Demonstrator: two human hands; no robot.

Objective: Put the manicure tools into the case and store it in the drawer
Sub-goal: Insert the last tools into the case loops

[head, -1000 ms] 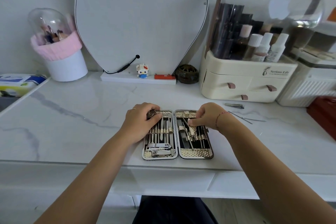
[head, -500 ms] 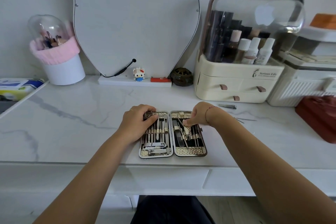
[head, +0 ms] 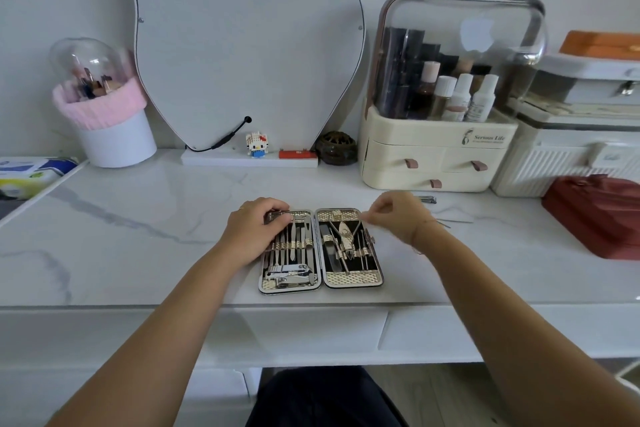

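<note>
now left hand [head: 254,230] holds the open case [head: 353,278].

Glossy marble-look counter [head: 138,218]; case [head: 353,278] with shiny metal tools [head: 291,274], woven gold bands; clear plastic organizer [head: 460,55].

Free marble [head: 138,236] left; organizer [head: 433,156] behind case [head: 353,279]

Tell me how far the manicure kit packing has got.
Done: most tools sit strapped in the open case. In hand: the left hand holds the case's far left corner; the right hand hovers by its right half, contents unclear. Left: a nail clipper and thin tools lie on the table; closing and storing the case.
</note>
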